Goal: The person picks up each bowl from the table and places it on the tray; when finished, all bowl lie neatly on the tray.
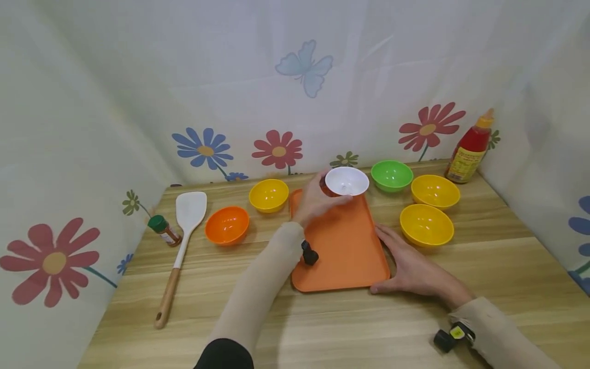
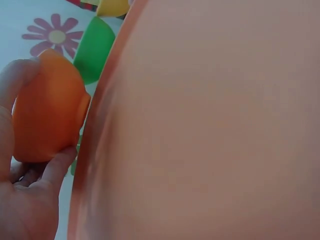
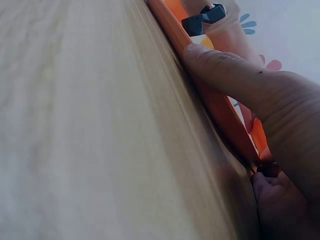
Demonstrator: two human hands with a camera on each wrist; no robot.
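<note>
My left hand (image 1: 318, 202) holds a small bowl (image 1: 347, 179) at the far end of an orange tray (image 1: 348, 251). White shows inside the bowl; in the left wrist view its outside (image 2: 50, 107) is orange, with thumb and fingers spread around its side. The tray lies flat on the wooden table. At its near right corner, my right hand (image 1: 410, 264) grips the edge, thumb at the front and fingers along the right side. The right wrist view shows that thumb (image 3: 225, 70) against the tray's rim (image 3: 220, 107); the other fingers are partly hidden.
Left of the tray are a yellow bowl (image 1: 269, 196), an orange bowl (image 1: 227, 225), a white spatula (image 1: 190, 210) with wooden handle and a green-capped spice jar (image 1: 164, 230). To the right stand a green bowl (image 1: 392, 176), two yellow bowls (image 1: 426, 225) and a red sauce bottle (image 1: 470, 148).
</note>
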